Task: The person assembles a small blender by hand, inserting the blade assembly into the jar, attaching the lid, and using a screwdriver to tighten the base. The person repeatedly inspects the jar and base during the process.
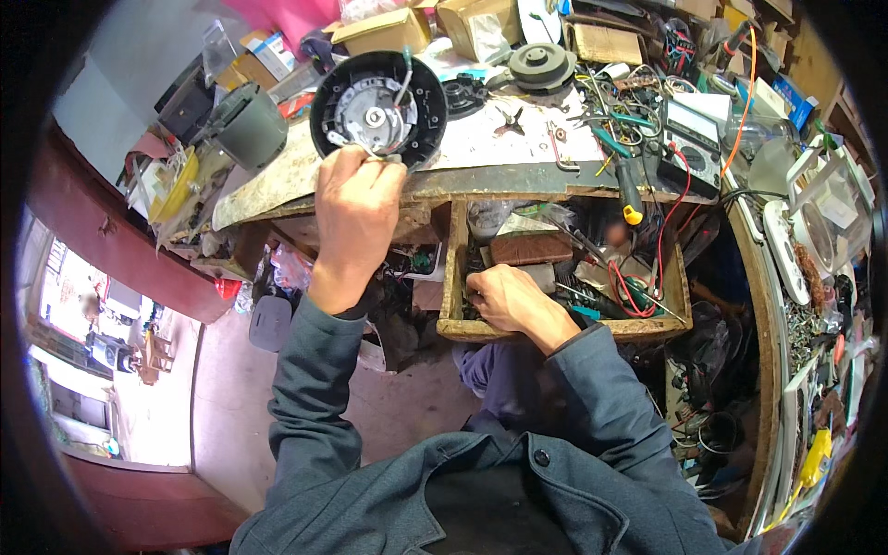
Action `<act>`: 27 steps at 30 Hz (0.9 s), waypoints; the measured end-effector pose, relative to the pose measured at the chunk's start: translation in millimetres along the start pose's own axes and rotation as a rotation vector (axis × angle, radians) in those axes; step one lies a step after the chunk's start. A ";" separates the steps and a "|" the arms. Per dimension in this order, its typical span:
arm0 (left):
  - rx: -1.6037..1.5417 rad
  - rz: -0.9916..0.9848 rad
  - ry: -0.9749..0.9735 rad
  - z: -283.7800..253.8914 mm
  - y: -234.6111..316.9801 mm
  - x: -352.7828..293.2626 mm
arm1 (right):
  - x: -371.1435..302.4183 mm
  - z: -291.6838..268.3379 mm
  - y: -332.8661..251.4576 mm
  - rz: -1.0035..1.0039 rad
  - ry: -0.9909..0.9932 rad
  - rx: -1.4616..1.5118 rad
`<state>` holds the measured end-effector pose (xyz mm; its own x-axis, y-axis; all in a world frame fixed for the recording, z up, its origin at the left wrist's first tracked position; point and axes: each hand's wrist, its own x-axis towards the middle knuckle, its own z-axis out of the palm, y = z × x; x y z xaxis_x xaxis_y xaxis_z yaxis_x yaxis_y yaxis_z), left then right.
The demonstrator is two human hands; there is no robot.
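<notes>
"Two hands at work at a cluttered counter (499, 181): where is the left?"

"My left hand (361, 194) meets the near rim of a round black housing (427, 111), which is over the counter's near edge, its hollow side facing me. The fingers are bunched together; whether they clamp the rim or something inside, I cannot tell."

"And the right?"

"My right hand (513, 301) dips into the wooden drawer (638, 328), by its left wall, fingers curled, tips hidden; I cannot tell what they grip."

"How should the housing handle?"

"Stiff, I judge, and likely slippery if the shell is plastic, with the metal disc (374, 117) adding weight at its middle. I'd hold the outer wall and spare the thin stalk (405, 76), which looks fragile."
</notes>
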<state>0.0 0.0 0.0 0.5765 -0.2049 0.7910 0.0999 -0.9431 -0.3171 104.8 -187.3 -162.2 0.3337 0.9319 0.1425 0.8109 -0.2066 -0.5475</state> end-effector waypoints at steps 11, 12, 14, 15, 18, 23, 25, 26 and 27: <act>-0.001 0.001 0.008 -8.6 -3.1 -15.8 | -0.7 0.7 3.1 0.001 0.014 0.007; 0.001 0.003 0.013 -9.0 -3.4 -18.9 | -0.5 0.4 2.2 0.006 0.008 0.008; -0.008 -0.004 -0.019 -11.6 -4.4 -26.4 | -0.1 -0.5 -0.3 0.017 -0.003 0.009; -0.013 -0.009 -0.033 -11.8 -4.4 -29.8 | 0.2 0.0 0.3 0.019 -0.006 0.010; 0.017 0.007 -0.005 -11.0 -1.1 -32.3 | 0.5 1.4 2.2 0.020 -0.011 0.010; 0.031 0.010 0.005 -10.5 1.7 -39.2 | 0.5 -1.9 -0.3 0.013 -0.021 0.016; 0.034 0.012 0.007 -9.4 2.5 -40.6 | 0.7 -5.3 -3.5 0.021 -0.026 0.026; 0.033 0.008 0.003 -9.8 4.7 -41.5 | 0.8 -6.4 -4.7 0.025 -0.028 0.031; 0.033 0.006 0.000 -9.9 5.6 -42.2 | 1.0 -6.9 -5.3 0.032 -0.034 0.031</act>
<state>-31.8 0.7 -29.9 0.5771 -0.2102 0.7892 0.1234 -0.9328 -0.3387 104.2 -187.4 -153.4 0.3418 0.9348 0.0967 0.7847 -0.2272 -0.5767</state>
